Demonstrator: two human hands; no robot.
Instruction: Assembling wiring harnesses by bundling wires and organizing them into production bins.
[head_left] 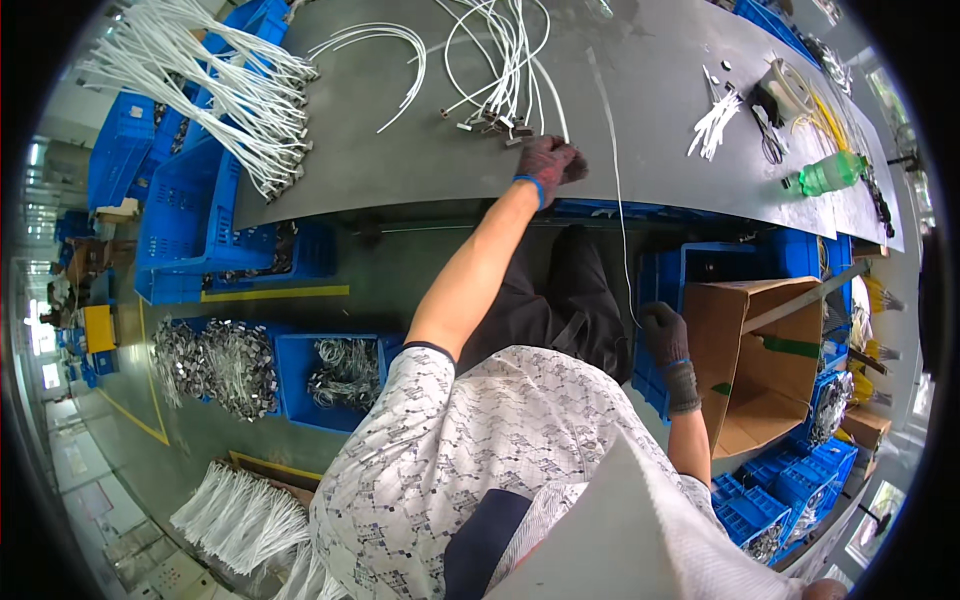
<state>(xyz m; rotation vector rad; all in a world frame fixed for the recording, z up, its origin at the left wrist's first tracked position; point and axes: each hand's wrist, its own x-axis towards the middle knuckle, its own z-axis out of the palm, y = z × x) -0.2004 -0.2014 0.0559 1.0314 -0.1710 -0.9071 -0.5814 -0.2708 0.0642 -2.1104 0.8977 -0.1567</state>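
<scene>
Grey-gloved left hand [550, 162] is pinching a white cable [612, 150] against the surface [400, 160] edge, anchoring it; I am noting the right hand's [665, 335] grip pressed together, drawing it taut.

Your table [400, 150] is a grey sheet top, edge running just above your lap. On it, far left: big fan of white cables w/ metal ends [215, 90], overhanging the edge. Centre: looser bunch of white cables [500, 70], metal ends near the front edge, plus a curved pair [385, 50] left of it. One thin white cable [608, 130] runs to the edge and hangs off. Right side: short white ties [715, 120], scissors [770, 140], green bottle [830, 175] lying down.
</scene>
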